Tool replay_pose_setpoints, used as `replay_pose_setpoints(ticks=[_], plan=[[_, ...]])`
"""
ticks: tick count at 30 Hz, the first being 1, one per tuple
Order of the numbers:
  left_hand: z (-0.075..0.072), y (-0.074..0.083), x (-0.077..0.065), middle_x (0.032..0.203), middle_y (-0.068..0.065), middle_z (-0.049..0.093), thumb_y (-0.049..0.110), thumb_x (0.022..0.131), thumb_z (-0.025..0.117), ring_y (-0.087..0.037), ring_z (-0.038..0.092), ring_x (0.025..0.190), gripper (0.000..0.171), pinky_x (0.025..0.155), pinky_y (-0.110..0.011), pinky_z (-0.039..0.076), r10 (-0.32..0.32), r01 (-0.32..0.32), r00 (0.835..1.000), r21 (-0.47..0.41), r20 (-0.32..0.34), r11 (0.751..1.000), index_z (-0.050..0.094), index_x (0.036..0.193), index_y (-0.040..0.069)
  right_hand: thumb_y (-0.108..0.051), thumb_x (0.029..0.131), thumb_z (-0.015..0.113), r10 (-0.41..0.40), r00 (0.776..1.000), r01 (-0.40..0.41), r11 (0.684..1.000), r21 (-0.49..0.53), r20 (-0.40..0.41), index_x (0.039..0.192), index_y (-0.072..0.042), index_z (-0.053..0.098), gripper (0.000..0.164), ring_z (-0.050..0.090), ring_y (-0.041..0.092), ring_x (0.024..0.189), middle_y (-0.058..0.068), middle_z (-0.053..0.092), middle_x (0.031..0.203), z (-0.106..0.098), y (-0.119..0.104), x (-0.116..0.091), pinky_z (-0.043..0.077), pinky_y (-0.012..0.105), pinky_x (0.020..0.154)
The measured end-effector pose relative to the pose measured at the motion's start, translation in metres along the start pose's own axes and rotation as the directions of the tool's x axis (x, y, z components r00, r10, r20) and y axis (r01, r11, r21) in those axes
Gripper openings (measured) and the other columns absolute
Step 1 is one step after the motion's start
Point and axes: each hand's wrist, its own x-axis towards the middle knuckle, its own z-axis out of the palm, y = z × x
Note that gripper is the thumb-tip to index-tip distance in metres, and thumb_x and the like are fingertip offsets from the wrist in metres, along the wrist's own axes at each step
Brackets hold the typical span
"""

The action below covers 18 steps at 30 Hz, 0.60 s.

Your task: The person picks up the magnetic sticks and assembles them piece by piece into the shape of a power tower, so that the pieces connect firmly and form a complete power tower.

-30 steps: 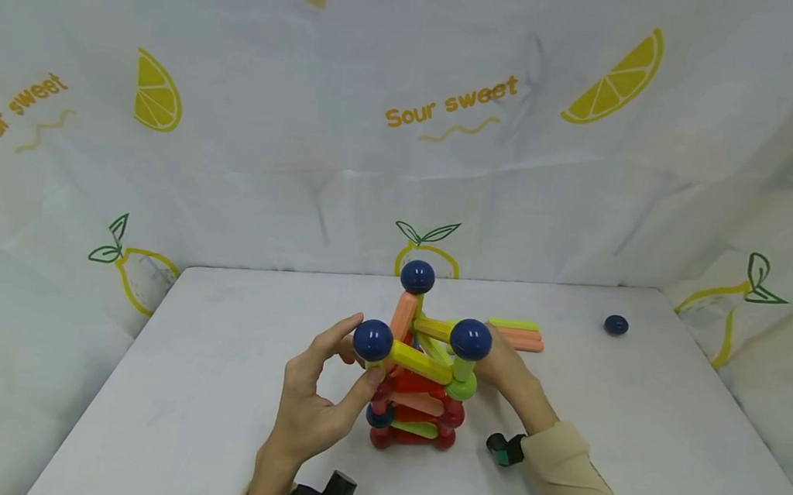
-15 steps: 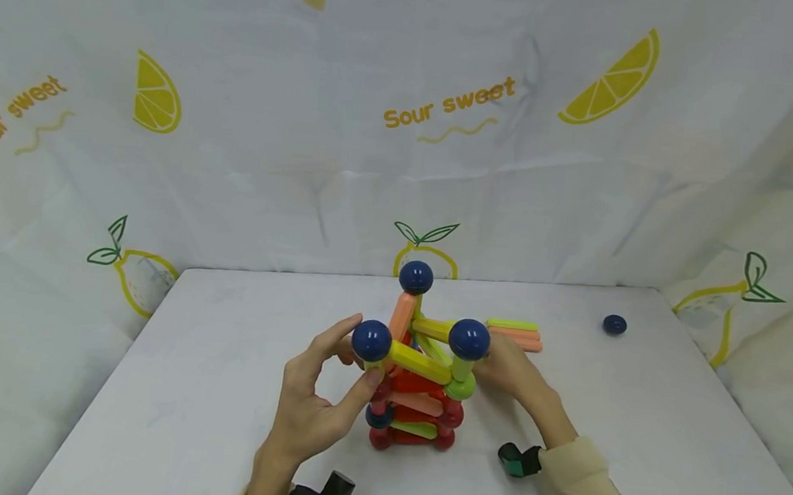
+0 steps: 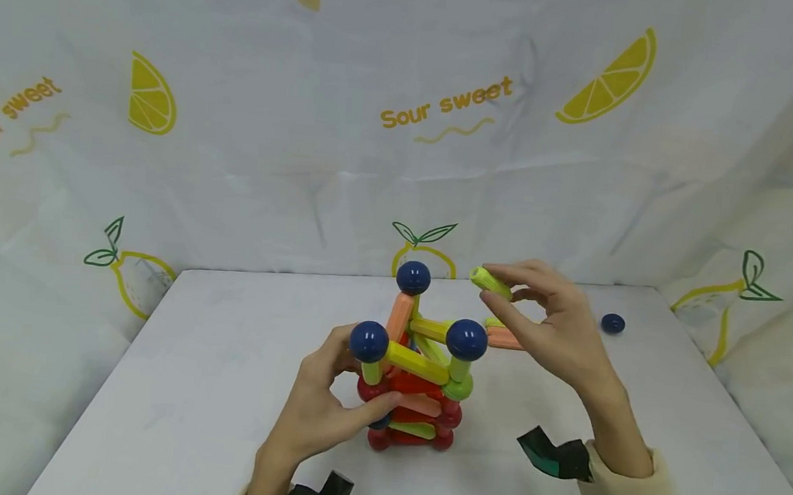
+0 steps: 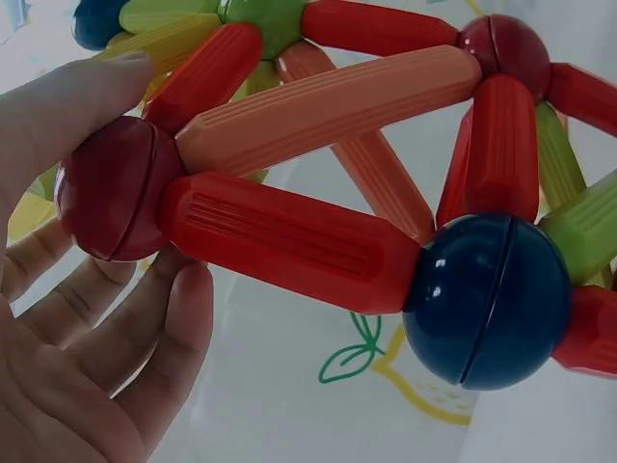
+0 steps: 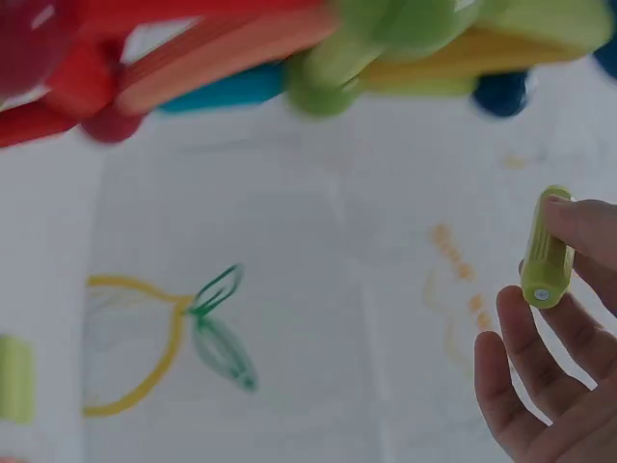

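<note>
In the middle of the table stands a tower of magnetic sticks and balls (image 3: 418,363), with red layers low down and blue balls (image 3: 368,342) on top. My left hand (image 3: 324,409) grips its left side. The left wrist view has that thumb on a dark red ball (image 4: 114,188), the other fingers beneath and behind it. To the right of the tower, my right hand (image 3: 560,334) pinches a short yellow-green magnetic stick (image 3: 491,282) between thumb and fingers, raised off the table. One end of this stick (image 5: 547,251) faces the right wrist camera.
Behind the right hand lie loose orange sticks (image 3: 503,338) and a green one, partly hidden. A single blue ball (image 3: 613,323) sits near the table's far right corner. A white printed cloth (image 3: 331,196) hangs behind the table (image 3: 217,389).
My right hand has come up from behind the tower's right side, now with the yellow-green stick. The left thumb has slid lower on the tower, off the stick under the left blue ball.
</note>
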Motion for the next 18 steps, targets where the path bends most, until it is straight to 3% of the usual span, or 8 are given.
replay_pose_setpoints(ticks=[3, 6, 8, 12, 18], plan=[[0.001, 0.0, 0.0, 0.112, -0.002, 0.071, 0.01, 0.08, 0.087, -0.009, 0.07, 0.083, 0.067, 0.078, -0.03, 0.062, -0.002, 0.001, 1.0, -0.022, -0.011, 1.0, 0.053, 0.137, 0.016, 0.013, 0.08, 0.076, -0.125, 0.992, 0.127, 0.988, 0.093, -0.026, 0.117, -0.003, 0.074, 0.041, 0.062, 0.005, 0.091, -0.005, 0.073, 0.105, -0.001, -0.037, 0.005, 0.053, 0.015, 0.084], [0.002, 0.0, 0.001, 0.114, -0.003, 0.071, 0.009, 0.08, 0.086, -0.009, 0.07, 0.085, 0.063, 0.078, -0.029, 0.062, -0.004, 0.003, 1.0, -0.029, -0.022, 1.0, 0.055, 0.134, 0.015, 0.011, 0.078, 0.079, -0.212, 0.977, 0.207, 0.971, 0.116, 0.029, 0.117, -0.005, 0.075, 0.042, 0.064, 0.008, 0.092, -0.002, 0.074, 0.105, 0.006, -0.064, 0.007, 0.054, 0.019, 0.086], [0.002, 0.0, 0.0, 0.114, -0.004, 0.071, 0.007, 0.08, 0.086, -0.01, 0.068, 0.084, 0.061, 0.078, -0.03, 0.062, 0.003, -0.004, 1.0, -0.029, -0.028, 1.0, 0.056, 0.133, 0.014, 0.006, 0.078, 0.081, -0.225, 0.971, 0.215, 0.97, 0.113, 0.086, 0.118, -0.008, 0.075, 0.043, 0.065, 0.008, 0.095, -0.001, 0.075, 0.106, 0.012, -0.073, 0.007, 0.054, 0.02, 0.086], [0.002, -0.002, 0.0, 0.113, -0.007, 0.071, 0.006, 0.08, 0.086, -0.011, 0.066, 0.084, 0.06, 0.077, -0.03, 0.062, 0.029, -0.03, 0.999, -0.028, -0.033, 0.999, 0.057, 0.132, 0.011, 0.002, 0.081, 0.082, -0.234, 0.957, 0.212, 0.968, 0.137, 0.17, 0.121, -0.007, 0.075, 0.041, 0.066, 0.009, 0.1, 0.001, 0.074, 0.11, 0.023, -0.076, 0.006, 0.056, 0.021, 0.082], [-0.004, -0.003, -0.001, 0.115, -0.005, 0.071, 0.006, 0.08, 0.086, -0.01, 0.067, 0.087, 0.06, 0.078, -0.029, 0.062, 0.017, -0.017, 1.0, -0.04, -0.02, 0.999, 0.057, 0.132, 0.014, -0.004, 0.084, 0.081, -0.269, 0.932, 0.246, 0.962, 0.12, 0.241, 0.121, -0.011, 0.075, 0.037, 0.061, 0.006, 0.093, -0.002, 0.072, 0.11, 0.034, -0.069, 0.005, 0.051, 0.018, 0.067]])
